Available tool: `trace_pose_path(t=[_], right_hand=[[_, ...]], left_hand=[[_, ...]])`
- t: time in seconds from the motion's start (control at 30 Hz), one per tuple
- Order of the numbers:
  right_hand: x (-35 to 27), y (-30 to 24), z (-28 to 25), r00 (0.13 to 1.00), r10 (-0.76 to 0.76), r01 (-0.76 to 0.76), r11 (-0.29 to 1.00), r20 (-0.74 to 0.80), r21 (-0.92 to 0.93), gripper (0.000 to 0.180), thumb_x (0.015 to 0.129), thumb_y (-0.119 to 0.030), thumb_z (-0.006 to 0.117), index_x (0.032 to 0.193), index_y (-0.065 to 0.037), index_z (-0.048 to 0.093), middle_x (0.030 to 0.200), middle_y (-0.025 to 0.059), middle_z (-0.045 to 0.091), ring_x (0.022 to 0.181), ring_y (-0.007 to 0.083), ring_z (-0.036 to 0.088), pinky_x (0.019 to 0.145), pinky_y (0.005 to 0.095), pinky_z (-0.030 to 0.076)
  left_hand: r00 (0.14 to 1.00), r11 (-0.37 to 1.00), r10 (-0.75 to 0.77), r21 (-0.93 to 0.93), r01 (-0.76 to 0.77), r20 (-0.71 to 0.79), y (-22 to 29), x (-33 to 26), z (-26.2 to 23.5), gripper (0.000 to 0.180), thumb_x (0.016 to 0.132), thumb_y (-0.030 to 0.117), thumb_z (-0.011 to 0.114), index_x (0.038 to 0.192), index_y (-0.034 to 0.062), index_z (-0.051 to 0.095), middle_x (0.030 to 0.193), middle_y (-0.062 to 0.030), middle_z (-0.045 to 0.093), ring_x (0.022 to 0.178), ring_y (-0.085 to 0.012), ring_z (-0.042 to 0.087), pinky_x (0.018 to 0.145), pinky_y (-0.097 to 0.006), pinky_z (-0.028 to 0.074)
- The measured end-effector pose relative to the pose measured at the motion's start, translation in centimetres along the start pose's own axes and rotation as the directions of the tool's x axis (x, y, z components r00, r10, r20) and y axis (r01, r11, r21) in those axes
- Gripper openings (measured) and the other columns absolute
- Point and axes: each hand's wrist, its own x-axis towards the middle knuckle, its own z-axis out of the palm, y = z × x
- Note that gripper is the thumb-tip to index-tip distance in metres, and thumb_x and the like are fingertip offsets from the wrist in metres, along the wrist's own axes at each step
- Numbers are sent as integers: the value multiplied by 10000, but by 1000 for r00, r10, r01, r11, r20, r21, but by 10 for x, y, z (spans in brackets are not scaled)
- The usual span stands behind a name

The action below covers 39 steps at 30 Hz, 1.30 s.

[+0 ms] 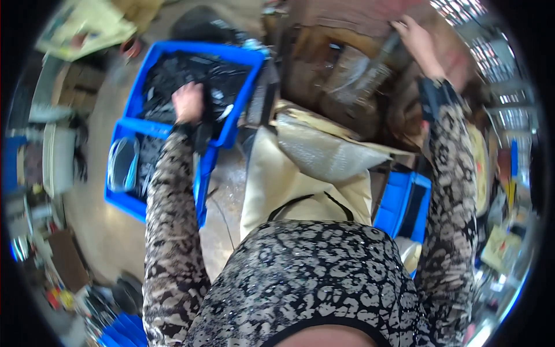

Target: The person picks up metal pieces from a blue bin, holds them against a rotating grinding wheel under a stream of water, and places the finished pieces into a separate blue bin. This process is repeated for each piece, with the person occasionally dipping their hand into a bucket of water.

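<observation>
My left hand (189, 102) reaches down into the far blue crate (132, 95), among thin black pieces (165, 72) that look like plastic. Its fingers are curled, and whatever they grip is hidden beneath them. Out at the far right, above a brown worktable (315, 55), my right hand (417, 43) has its fingers bent together at the upper end of a clear plastic bag (370, 66). The bag stretches from there down toward the table's middle; its exact contact with the fingertips is blurred.
A nearer blue crate (124, 203) holds more black pieces and a loop of pale blue-white strapping (123, 165). Between me and the table, cream sheeting (263, 191) and bubble-lined wrap (326, 153) hang down. Another blue container (396, 199) stands beside my right arm.
</observation>
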Motion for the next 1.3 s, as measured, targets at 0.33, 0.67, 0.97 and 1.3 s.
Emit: trace_pose_path(t=[0.33, 0.67, 0.97, 1.3], right_hand=[[-23, -61, -50, 984, 163, -171, 976, -66, -135, 367, 871, -333, 622, 1025, -7, 552, 956, 178, 620, 922, 361, 587, 742, 474, 454], [19, -69, -25, 863, -102, 18, 985, -495, -171, 626, 809, -360, 685, 1269, 19, 493, 1335, 202, 457, 1277, 375, 379, 1051, 498, 277], [30, -64, -28, 801, -153, 79, 985, -579, -151, 560, 813, -272, 681, 1258, 14, 500, 1340, 206, 454, 1275, 392, 380, 1049, 485, 302], [30, -50, -4, 765, 91, -83, 996, -638, 42, 372, 885, -53, 467, 1247, 28, 499, 1396, 284, 360, 1296, 441, 327, 1091, 489, 267]], left_hand=[[999, 999, 34, 2, -34, -25, 8, 9, 13, 158, 816, 146, 565, 966, 100, 585, 917, -84, 617, 869, -281, 627, 689, -432, 511], [975, 760, -203, -615, 213, 87, -18, -23, 8, 133, 831, 84, 563, 963, 86, 566, 835, -87, 621, 703, -232, 632, 633, -384, 534], [803, -428, -175, -778, 459, 570, -11, -55, -50, 123, 949, 50, 489, 1023, 92, 578, 849, -21, 593, 667, -90, 561, 627, -234, 527], [897, -930, -7, -332, 156, 441, 24, -81, -92, 251, 900, -40, 527, 1144, 15, 554, 1049, -119, 593, 796, -162, 575, 699, -238, 534]])
